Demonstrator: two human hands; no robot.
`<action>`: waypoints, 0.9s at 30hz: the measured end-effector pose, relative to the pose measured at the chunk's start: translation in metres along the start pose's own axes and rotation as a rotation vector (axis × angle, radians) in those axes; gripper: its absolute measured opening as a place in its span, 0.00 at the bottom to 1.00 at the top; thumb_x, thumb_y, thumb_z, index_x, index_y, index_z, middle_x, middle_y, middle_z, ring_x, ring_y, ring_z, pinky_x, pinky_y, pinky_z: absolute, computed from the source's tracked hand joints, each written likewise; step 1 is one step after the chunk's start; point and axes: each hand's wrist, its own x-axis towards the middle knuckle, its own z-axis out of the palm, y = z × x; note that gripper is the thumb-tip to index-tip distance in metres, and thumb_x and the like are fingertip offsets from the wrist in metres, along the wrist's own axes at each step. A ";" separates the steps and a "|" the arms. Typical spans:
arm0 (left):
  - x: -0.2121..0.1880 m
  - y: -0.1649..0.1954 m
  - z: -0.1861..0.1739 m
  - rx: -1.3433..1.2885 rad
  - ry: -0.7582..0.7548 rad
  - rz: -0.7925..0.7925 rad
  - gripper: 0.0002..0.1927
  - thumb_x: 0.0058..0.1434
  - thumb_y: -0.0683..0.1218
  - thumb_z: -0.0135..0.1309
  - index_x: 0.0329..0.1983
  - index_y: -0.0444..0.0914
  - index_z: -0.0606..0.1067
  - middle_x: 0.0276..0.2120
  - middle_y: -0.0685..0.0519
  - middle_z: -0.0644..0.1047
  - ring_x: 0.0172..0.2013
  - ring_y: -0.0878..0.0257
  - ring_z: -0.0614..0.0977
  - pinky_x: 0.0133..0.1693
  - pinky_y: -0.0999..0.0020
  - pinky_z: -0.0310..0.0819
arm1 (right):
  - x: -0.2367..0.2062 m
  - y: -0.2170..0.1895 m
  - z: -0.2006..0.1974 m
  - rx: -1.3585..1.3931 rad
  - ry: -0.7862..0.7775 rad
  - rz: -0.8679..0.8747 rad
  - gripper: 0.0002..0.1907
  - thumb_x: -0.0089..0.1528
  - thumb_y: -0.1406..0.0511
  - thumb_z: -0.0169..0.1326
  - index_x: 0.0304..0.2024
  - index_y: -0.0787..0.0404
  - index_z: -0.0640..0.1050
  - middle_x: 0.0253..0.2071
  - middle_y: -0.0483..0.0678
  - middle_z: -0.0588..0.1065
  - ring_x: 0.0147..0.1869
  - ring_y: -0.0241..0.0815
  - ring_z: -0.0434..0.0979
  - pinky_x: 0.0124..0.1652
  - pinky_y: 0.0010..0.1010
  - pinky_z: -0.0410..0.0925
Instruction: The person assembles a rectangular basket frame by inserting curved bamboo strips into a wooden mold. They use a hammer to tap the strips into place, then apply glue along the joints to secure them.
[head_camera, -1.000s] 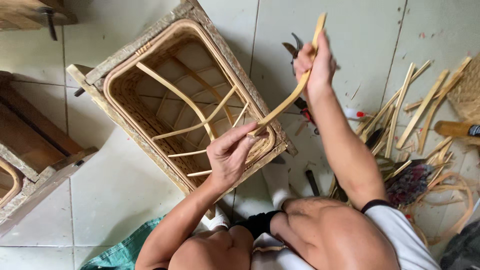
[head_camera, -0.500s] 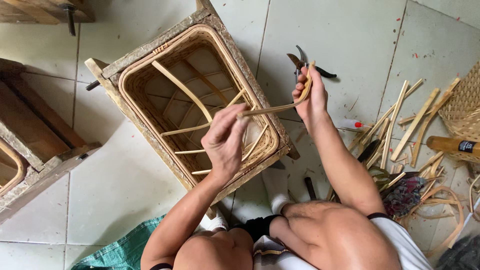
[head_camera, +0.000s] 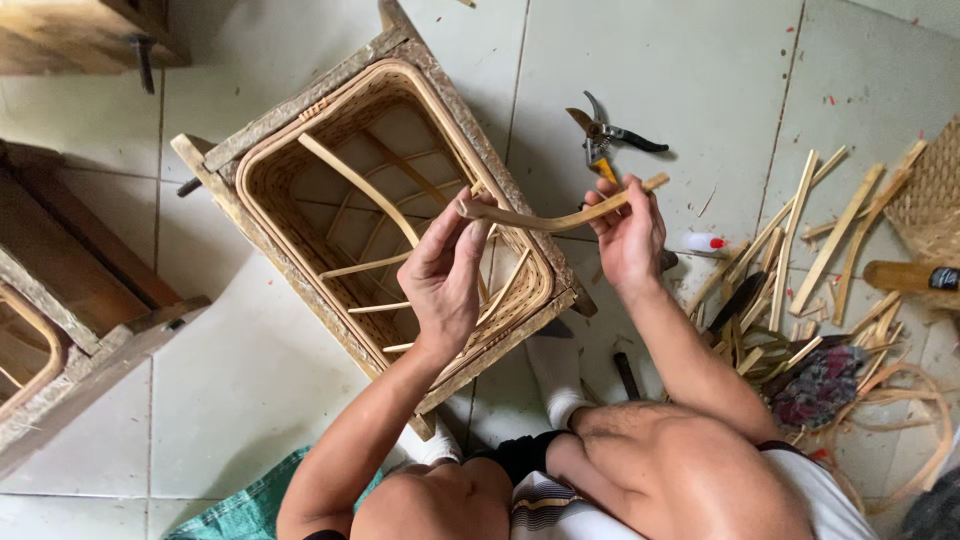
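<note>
Hands meet over the centre of the frame, each grasping one end of a curved bamboo strip (head_camera: 555, 215). The left hand (head_camera: 445, 275) pinches the strip's thicker end between thumb and fingers (head_camera: 470, 215), just above the rim of the woven basket (head_camera: 300, 165) that sits in its rough wooden frame (head_camera: 270, 130) on the tiled floor (head_camera: 250, 370). The right hand (head_camera: 628, 235) is clenched round the other end, which pokes out past the fingers toward the pruning shears (head_camera: 605, 135) lying at upper centre. Bending such a strip well probably calls for even pressure from both ends, with the thumbs supporting the curve so it bows smoothly rather than kinking or splitting along the grain. Keeping the strip close over the basket mouth lets its curve be matched against the ribs already set inside. Cut bamboo offcuts (head_camera: 800, 240) lie scattered at the right of the frame, well apart from the hands.
</note>
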 end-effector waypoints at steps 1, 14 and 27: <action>0.001 0.001 0.002 0.023 -0.016 0.003 0.18 0.74 0.36 0.51 0.67 0.31 0.71 0.56 0.46 0.80 0.57 0.62 0.81 0.63 0.64 0.76 | -0.010 -0.002 -0.001 -0.013 0.011 -0.010 0.14 0.71 0.58 0.48 0.55 0.56 0.70 0.49 0.51 0.78 0.49 0.46 0.82 0.49 0.38 0.77; 0.025 0.005 0.041 0.227 -0.294 -0.079 0.21 0.74 0.37 0.51 0.69 0.34 0.69 0.59 0.47 0.79 0.59 0.63 0.80 0.65 0.63 0.75 | -0.057 -0.005 -0.044 0.102 -0.006 -0.095 0.11 0.71 0.58 0.52 0.50 0.58 0.72 0.49 0.51 0.77 0.46 0.40 0.79 0.45 0.31 0.75; 0.173 -0.009 0.146 1.184 -0.917 0.632 0.12 0.78 0.48 0.52 0.58 0.38 0.78 0.38 0.52 0.80 0.36 0.67 0.79 0.33 0.71 0.76 | -0.067 0.007 -0.120 -0.720 -0.133 -0.139 0.16 0.69 0.60 0.50 0.54 0.64 0.78 0.37 0.51 0.83 0.33 0.41 0.85 0.32 0.30 0.78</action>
